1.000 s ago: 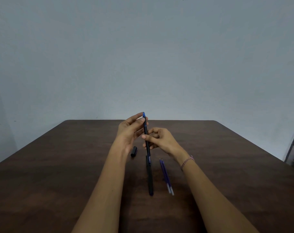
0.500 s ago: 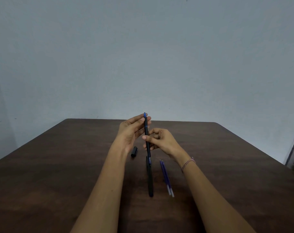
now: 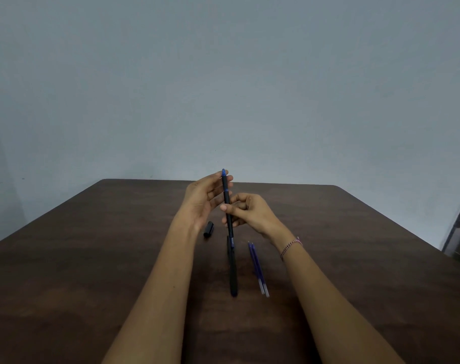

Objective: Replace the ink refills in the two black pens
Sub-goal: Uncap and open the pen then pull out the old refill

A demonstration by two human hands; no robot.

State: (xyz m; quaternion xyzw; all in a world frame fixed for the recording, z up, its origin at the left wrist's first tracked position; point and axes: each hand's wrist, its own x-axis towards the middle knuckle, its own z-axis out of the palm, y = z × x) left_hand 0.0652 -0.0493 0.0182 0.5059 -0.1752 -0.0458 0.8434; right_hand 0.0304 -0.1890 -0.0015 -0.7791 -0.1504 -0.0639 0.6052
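The risk I see is at the slim black plastic pen with the blue top end (image 3: 226,203), held in the air just above the far end of the second black pen (image 3: 232,269), which lies on the dark brown wooden surface (image 3: 92,258). The right hand (image 3: 250,211) pinches the middle of the held pen with curled fingers and thumb. The left hand (image 3: 205,198) has nearly straight fingers laid against the upper part, and I cannot tell if it really grips. If the two hands twist or pull with such a light hold, I think the smooth barrel can slip, fall on the lying pen and roll away. A loose small part could also drop. The two thin blue ink refills (image 3: 257,269) lie just to the right of the lying pen and may be pushed by the right forearm. The short black cap (image 3: 208,229) rests to the left of its far end. The held pen's long axis is almost vertical, blue end up and ribbed lower end down. The lying pen points away from the person, blue end nearest.
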